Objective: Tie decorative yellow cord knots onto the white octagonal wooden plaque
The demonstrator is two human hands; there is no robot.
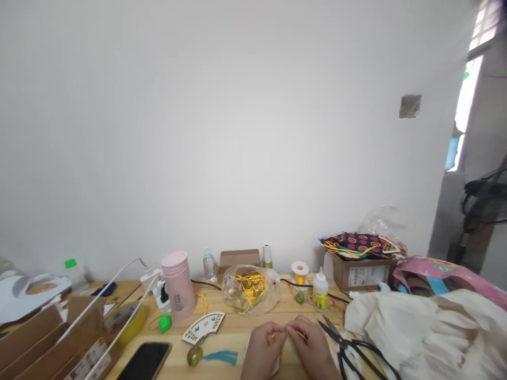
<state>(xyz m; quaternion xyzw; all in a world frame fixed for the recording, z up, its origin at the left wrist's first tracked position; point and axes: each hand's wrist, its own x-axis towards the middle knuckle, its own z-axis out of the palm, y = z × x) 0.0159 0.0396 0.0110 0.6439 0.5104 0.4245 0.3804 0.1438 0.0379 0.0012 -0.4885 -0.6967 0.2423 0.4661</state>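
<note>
here, both hands [264, 345] [311, 345] — fingertips nearly together — pinch yellow cord [301, 334].

On the table [233, 340], the phone [146, 361] lies at the lower left, nearer than the tumbler [179, 287]. The card [204, 327] lies between tumbler and left hand [263, 351]; scissors [344, 344] lie beside the right hand [311, 351], the glue bottle [320, 292] behind it.

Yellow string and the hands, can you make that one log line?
left hand: pinches yellow string | right hand: pinches yellow string | to the right: black scissors | behind: white bottle, clear bag
</note>
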